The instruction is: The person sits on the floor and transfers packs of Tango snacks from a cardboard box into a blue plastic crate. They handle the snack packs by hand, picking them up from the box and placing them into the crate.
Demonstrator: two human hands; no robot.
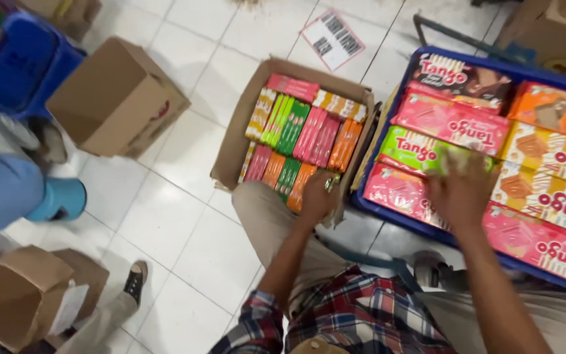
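Observation:
My left hand [318, 195] rests on the near edge of an open cardboard box [236, 134] and touches the orange and green snack packs [294, 134] stacked upright inside. Whether it grips one I cannot tell. My right hand [458, 190] is blurred, fingers spread, over a pink wafer pack [401, 190] and a green wafer pack [420, 152] in a blue crate [388, 219]. The crate holds several flat wafer packs in pink, orange and brown.
A closed cardboard box [118, 98] lies on the white tiled floor at left. An open empty box [18, 298] sits at lower left beside another person's shoe [134, 280]. A blue bin [24, 62] stands at top left. A printed sheet [333, 39] lies on the floor.

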